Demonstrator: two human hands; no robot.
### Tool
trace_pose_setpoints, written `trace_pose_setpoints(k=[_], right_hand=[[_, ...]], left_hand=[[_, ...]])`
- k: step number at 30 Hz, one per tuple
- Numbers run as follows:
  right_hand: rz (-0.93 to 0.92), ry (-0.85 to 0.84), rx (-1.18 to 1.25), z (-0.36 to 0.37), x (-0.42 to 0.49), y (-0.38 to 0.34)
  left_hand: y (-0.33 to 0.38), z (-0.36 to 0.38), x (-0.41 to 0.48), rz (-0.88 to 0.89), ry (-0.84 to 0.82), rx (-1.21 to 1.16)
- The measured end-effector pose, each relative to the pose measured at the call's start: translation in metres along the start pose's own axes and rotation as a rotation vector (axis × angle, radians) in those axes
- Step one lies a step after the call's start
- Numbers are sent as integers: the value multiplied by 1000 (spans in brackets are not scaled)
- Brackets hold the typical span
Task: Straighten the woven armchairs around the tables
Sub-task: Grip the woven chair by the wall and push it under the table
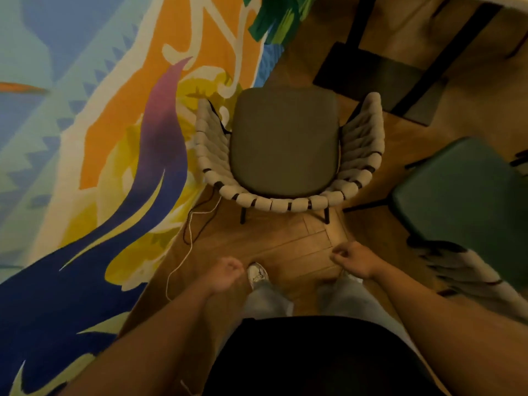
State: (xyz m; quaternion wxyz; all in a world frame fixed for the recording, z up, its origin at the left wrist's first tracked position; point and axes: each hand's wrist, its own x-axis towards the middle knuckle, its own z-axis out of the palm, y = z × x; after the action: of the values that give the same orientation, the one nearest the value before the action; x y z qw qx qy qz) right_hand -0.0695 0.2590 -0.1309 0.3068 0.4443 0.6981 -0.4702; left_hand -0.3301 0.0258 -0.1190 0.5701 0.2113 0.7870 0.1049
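The woven armchair (285, 202) stands in the middle of the view on the wooden floor (285, 244), a little in front of the person, with its curved back turned to the person and its open front toward the black table base (368, 72) further away. Its frame is wrapped with thick pale cord, its seat carries a grey-green cushion (285, 141), and two thin black legs show under the back rim. The left armrest of the chair is very near the painted wall (85, 138), which has a colourful mural in blue, orange, yellow and purple. A second woven armchair (465, 270) with a dark green cushion (463, 192) stands on the right, near the first one but not touching it, and it is partly cut by the edge of the view. A white cable (189, 244) lies on the floor along the wall, beside the first chair. Both arms reach forward. The left hand (225, 274) is closed in a loose fist and holds nothing. The right hand (353, 260) has its fingers curled in too and is also without any object. Neither hand touches a chair. Between the hands a light shoe (257, 274) is visible.
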Motion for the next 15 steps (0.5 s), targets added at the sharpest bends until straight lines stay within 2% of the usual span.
trace_pose_setpoints(k=[5, 8, 11, 15], right_hand=[[61, 71, 283, 11, 21, -24], [138, 120, 583, 9, 36, -34], [186, 149, 978, 2, 53, -44], [178, 203, 1388, -12, 77, -56]], left_hand=[[18, -30, 32, -107, 19, -112], [37, -33, 50, -130, 51, -262], [55, -30, 70, -178, 115, -561], [74, -29, 101, -221, 212, -1012]])
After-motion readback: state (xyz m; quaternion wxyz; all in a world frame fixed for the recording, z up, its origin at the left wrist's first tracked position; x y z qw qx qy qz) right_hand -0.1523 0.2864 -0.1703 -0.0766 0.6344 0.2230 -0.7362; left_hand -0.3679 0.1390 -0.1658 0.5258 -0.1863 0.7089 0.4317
